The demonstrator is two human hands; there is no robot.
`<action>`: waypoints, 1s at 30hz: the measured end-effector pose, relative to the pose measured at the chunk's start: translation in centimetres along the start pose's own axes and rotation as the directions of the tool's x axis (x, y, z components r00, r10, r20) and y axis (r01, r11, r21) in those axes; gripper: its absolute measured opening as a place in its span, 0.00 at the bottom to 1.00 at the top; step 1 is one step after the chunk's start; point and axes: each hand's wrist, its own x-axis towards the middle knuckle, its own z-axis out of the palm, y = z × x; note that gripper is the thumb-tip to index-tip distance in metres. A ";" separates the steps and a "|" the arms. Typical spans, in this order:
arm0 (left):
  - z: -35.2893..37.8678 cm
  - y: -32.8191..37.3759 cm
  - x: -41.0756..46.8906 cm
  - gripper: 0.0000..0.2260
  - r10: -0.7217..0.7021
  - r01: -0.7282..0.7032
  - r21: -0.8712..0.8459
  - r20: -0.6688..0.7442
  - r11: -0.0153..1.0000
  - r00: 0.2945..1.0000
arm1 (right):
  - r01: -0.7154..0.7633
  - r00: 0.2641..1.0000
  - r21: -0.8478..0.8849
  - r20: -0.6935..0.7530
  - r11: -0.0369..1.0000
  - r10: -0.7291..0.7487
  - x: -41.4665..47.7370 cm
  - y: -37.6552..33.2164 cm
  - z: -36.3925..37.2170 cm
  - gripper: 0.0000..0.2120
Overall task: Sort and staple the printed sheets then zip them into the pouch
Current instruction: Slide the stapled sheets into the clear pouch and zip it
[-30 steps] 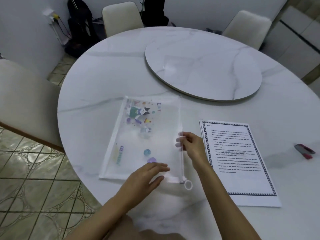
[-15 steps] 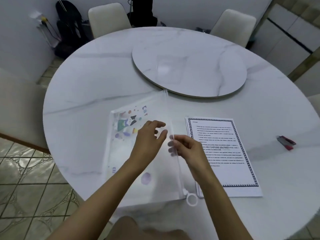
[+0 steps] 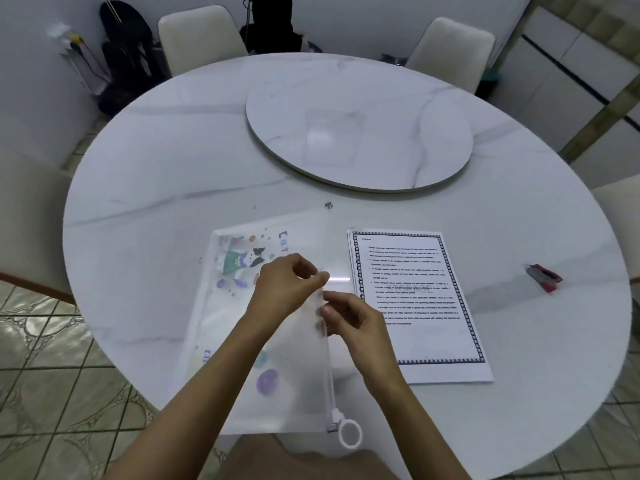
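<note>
A translucent zip pouch [image 3: 239,327] with cartoon prints lies on the near side of the white marble table [image 3: 173,174]. Its white ring zipper pull [image 3: 349,433] sits at the near end of the zipper edge. My left hand [image 3: 287,285] pinches the upper layer of the pouch's open edge. Just below it, my right hand [image 3: 349,320] pinches the same edge's other layer. To the right of the pouch lie the printed sheets [image 3: 419,303] with a dark patterned border, stacked flat. A red stapler [image 3: 543,277] rests further right.
A round marble turntable [image 3: 360,133] fills the table's middle. White chairs [image 3: 197,36] stand at the far side, and another chair [image 3: 31,216] at the left. Bags and cables sit on the tiled floor by the far wall.
My left hand moved from the pouch's near flat part up to its zipper edge and closed on it beside my right hand. The pouch edge has lifted slightly.
</note>
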 end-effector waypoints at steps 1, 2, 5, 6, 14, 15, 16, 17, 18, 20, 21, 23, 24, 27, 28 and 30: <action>-0.1 0.1 -0.1 0.09 -0.013 0.013 -0.026 0.007 1.000 1.000 | -0.018 1.000 0.023 0.008 1.000 0.018 0.0 0.1 -0.1 0.08; -0.1 0.1 -0.1 0.09 -0.026 0.026 -0.043 0.006 0.999 1.000 | -0.040 0.999 0.049 0.019 0.998 0.039 0.0 0.2 -0.3 0.08; 0.0 0.0 -0.5 0.08 -0.041 0.039 -0.067 -0.028 0.997 0.999 | -0.117 0.993 0.097 0.043 0.988 0.113 0.0 0.5 -0.4 0.11; 0.1 -0.2 -0.7 0.08 -0.036 0.033 -0.065 -0.050 0.997 0.998 | -0.141 0.990 0.090 0.040 0.986 0.138 0.1 0.6 -0.4 0.12; 0.7 -0.4 -2.5 0.06 0.119 -0.101 0.082 -0.255 0.991 0.960 | -0.275 0.961 -0.003 0.025 0.961 0.275 0.9 0.7 -0.5 0.05; 0.6 -0.5 -2.6 0.06 0.134 -0.114 0.089 -0.268 0.989 0.954 | -0.279 0.960 -0.011 0.037 0.960 0.279 1.0 0.7 -0.5 0.04; 0.6 -0.5 -2.7 0.06 0.150 -0.125 0.103 -0.283 0.987 0.947 | -0.280 0.959 -0.022 0.036 0.960 0.280 1.1 0.8 -0.5 0.04; 0.4 -0.6 -2.7 0.05 0.165 -0.133 0.123 -0.303 0.983 0.939 | -0.280 0.960 -0.031 0.024 0.960 0.281 1.3 1.0 -0.5 0.04; 0.3 -0.7 -2.7 0.04 0.178 -0.138 0.142 -0.327 0.980 0.928 | -0.279 0.960 -0.040 0.002 0.959 0.280 1.6 1.2 -0.6 0.04; -0.2 -0.9 -2.8 0.03 0.195 -0.143 0.163 -0.375 0.976 0.906 | -0.275 0.961 -0.048 -0.052 0.960 0.273 2.3 2.0 -1.0 0.04; -0.4 -1.1 -2.8 0.03 0.201 -0.145 0.169 -0.390 0.975 0.898 | -0.274 0.960 -0.046 -0.075 0.961 0.270 2.6 2.4 -1.2 0.03; -0.5 -1.4 -2.7 0.02 0.204 -0.139 0.185 -0.401 0.973 0.893 | -0.270 0.959 -0.042 -0.099 0.962 0.265 3.1 3.1 -1.6 0.03; -0.4 -1.6 -2.6 0.02 0.203 -0.133 0.195 -0.400 0.972 0.894 | -0.270 0.959 -0.043 -0.097 0.962 0.265 3.2 3.4 -1.7 0.03; 0.3 -2.1 -2.6 0.02 0.183 -0.112 0.203 -0.375 0.973 0.909 | -0.259 0.963 -0.047 -0.090 0.965 0.254 3.6 4.0 -2.4 0.03; 0.5 -2.3 -2.6 0.03 0.171 -0.103 0.197 -0.367 0.975 0.914 | -0.242 0.965 -0.066 -0.115 0.968 0.234 3.8 4.1 -3.0 0.03; 0.7 -2.6 -2.5 0.03 0.153 -0.089 0.187 -0.363 0.978 0.919 | -0.191 0.963 -0.178 -0.226 0.965 0.149 4.4 4.5 -5.0 0.02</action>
